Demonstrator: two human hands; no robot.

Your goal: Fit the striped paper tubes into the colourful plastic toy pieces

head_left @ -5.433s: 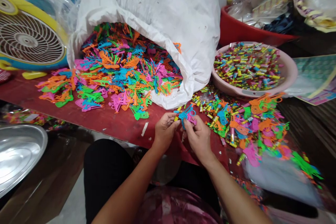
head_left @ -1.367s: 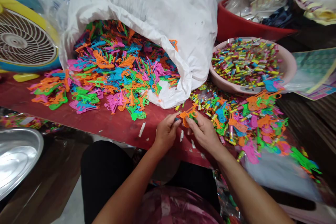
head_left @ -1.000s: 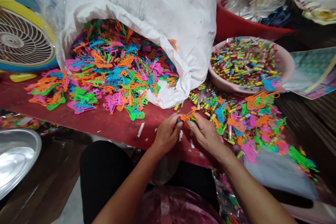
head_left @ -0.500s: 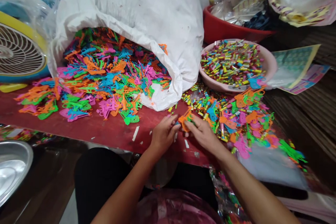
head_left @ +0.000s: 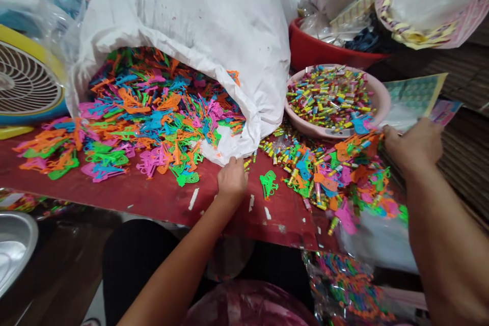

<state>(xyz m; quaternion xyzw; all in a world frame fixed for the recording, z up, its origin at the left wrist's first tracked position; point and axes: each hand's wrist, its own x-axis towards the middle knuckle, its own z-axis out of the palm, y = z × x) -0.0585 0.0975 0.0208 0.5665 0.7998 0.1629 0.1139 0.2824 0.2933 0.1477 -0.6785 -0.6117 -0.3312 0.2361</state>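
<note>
My left hand [head_left: 232,179] is closed at the lip of a big white sack [head_left: 198,15], fingertips against its edge; what they pinch, if anything, is hidden. Bright plastic toy pieces [head_left: 160,117] in orange, green, blue and pink spill from the sack. A green lattice-shaped plastic piece [head_left: 269,184] lies alone on the red tabletop [head_left: 229,219]. My right hand [head_left: 414,147] is at the far right, beside a blurred orange plastic piece [head_left: 371,145] over a mixed pile. Its fingers are mostly hidden behind the back of the hand.
A pink basin [head_left: 382,97] full of small capped tubes stands behind the right pile, with a red basin [head_left: 328,46] farther back. More tubes [head_left: 280,150] lie between sack and pile. A fan [head_left: 26,76] stands left; a metal bowl [head_left: 32,229] sits lower left.
My hands have parted: the right swung far right to the mixed pile, and the left went slightly forward to the sack's lip. A green piece now lies where both hands were working.
</note>
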